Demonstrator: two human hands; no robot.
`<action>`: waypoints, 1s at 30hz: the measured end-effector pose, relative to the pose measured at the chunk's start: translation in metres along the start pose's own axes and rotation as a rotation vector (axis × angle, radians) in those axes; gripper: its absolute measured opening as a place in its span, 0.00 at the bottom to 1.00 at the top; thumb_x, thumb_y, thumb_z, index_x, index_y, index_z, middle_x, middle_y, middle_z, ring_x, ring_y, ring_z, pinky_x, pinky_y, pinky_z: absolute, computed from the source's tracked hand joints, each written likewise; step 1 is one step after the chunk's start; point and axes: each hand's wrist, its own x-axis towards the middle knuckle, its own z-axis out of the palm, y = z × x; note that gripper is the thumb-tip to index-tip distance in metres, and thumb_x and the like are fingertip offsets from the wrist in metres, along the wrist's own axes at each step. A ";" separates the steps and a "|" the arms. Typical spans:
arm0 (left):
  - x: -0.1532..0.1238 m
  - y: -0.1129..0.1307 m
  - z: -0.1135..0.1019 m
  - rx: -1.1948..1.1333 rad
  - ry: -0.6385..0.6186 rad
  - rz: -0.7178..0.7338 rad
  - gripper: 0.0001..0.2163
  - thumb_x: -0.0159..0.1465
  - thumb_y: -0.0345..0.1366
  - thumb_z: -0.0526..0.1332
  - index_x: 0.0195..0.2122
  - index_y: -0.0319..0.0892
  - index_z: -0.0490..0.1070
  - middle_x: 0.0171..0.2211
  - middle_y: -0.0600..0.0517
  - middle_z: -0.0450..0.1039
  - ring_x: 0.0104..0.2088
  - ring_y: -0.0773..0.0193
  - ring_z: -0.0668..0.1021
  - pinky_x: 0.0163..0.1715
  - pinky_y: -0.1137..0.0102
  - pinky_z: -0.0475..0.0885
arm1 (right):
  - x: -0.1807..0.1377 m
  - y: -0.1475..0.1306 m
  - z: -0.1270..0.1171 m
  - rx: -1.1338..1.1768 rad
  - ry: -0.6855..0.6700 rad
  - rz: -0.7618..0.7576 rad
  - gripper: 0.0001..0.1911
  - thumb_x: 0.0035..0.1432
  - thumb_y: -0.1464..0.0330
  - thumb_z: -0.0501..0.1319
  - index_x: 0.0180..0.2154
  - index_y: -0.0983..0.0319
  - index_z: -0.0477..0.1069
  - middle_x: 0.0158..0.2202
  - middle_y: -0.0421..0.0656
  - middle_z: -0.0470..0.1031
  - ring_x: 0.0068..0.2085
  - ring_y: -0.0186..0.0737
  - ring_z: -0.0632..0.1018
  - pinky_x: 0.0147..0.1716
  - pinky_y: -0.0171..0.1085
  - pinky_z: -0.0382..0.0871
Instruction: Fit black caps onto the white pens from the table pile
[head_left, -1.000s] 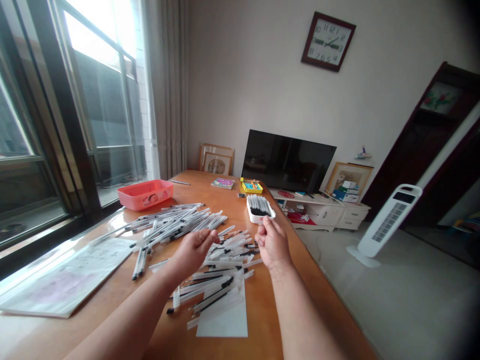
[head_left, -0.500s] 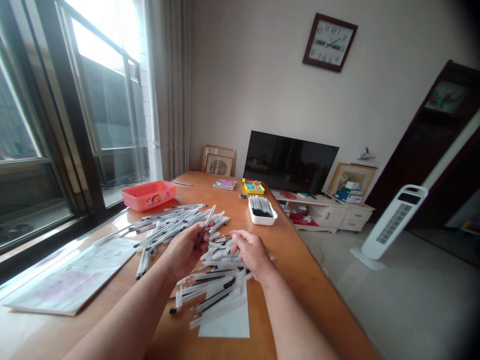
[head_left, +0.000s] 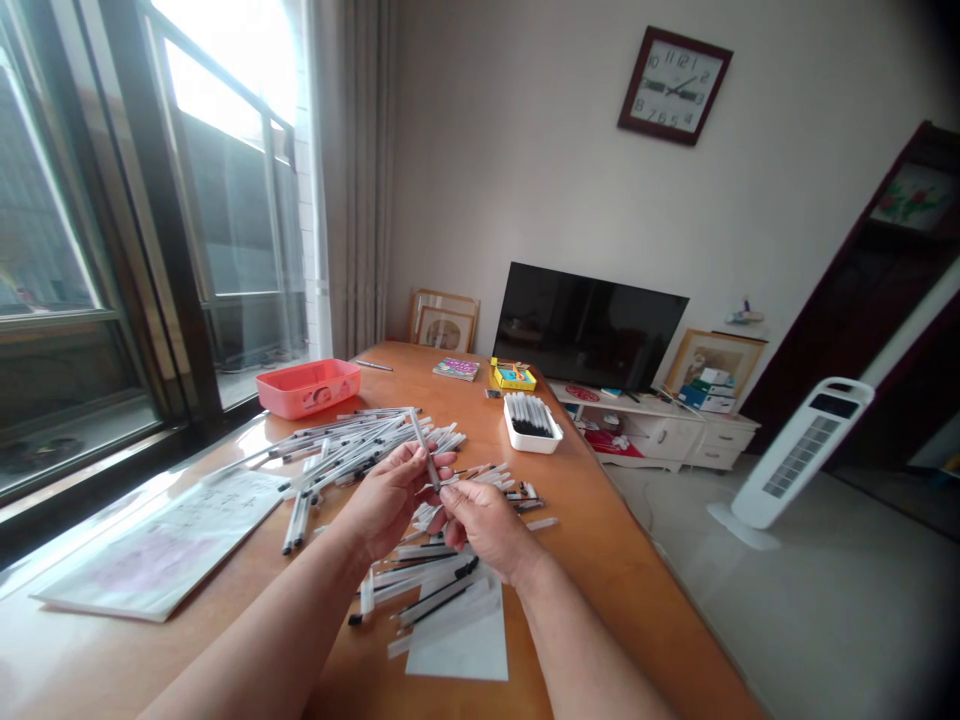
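Note:
A slim whitish pen (head_left: 424, 447) stands tilted between my hands, its upper end pointing away from me. My left hand (head_left: 401, 490) is closed around its middle. At the pen's lower end, the thumb and fingers of my right hand (head_left: 480, 515) pinch together; whether they grip the pen itself or a small part on it is hidden. Beneath and around both hands lie loose clear pen parts (head_left: 431, 570), some with black ends. A heap of white pens with black tips (head_left: 352, 445) spreads out beyond my left hand.
A white box of pens (head_left: 534, 440) stands to the right, a pink plastic bin (head_left: 307, 390) at the back left. On the table also lie a large paper booklet (head_left: 165, 550), a white sheet (head_left: 469, 640), a yellow box (head_left: 514, 376) and a small colourful book (head_left: 456, 369).
My right hand has moved left to meet my left hand at the pen's lower end. The pen now leans the other way, its top tipped left.

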 end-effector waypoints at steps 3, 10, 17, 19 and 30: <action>-0.001 0.000 0.002 0.040 0.001 0.037 0.12 0.62 0.39 0.70 0.42 0.43 0.70 0.41 0.46 0.82 0.35 0.61 0.81 0.33 0.69 0.72 | 0.001 0.000 0.000 0.016 0.029 0.006 0.22 0.61 0.49 0.63 0.33 0.62 0.74 0.27 0.42 0.79 0.21 0.31 0.69 0.20 0.30 0.59; 0.003 -0.006 -0.001 0.156 0.070 0.112 0.15 0.59 0.44 0.72 0.36 0.42 0.69 0.40 0.48 0.81 0.36 0.64 0.80 0.38 0.70 0.71 | 0.002 -0.002 -0.002 -0.056 0.126 -0.017 0.16 0.61 0.55 0.63 0.33 0.62 0.73 0.26 0.40 0.77 0.21 0.30 0.71 0.20 0.30 0.61; 0.003 0.000 -0.006 0.117 0.078 0.100 0.15 0.60 0.44 0.72 0.39 0.43 0.71 0.39 0.49 0.80 0.35 0.64 0.80 0.37 0.70 0.73 | -0.001 -0.004 -0.006 -0.106 0.159 -0.021 0.15 0.61 0.56 0.64 0.34 0.61 0.74 0.25 0.39 0.77 0.21 0.31 0.71 0.21 0.30 0.62; 0.004 0.004 -0.008 0.051 0.026 0.073 0.18 0.61 0.40 0.72 0.49 0.44 0.72 0.45 0.47 0.80 0.36 0.64 0.81 0.37 0.69 0.75 | -0.001 -0.004 -0.007 -0.075 0.128 0.002 0.14 0.60 0.57 0.64 0.32 0.61 0.73 0.25 0.39 0.77 0.21 0.30 0.71 0.21 0.29 0.61; 0.008 0.004 -0.018 0.134 0.177 0.053 0.15 0.59 0.43 0.74 0.31 0.41 0.69 0.27 0.55 0.74 0.26 0.71 0.75 0.29 0.76 0.72 | -0.002 -0.008 -0.007 -0.133 0.111 -0.005 0.11 0.61 0.60 0.63 0.32 0.61 0.72 0.24 0.38 0.76 0.21 0.31 0.70 0.21 0.29 0.61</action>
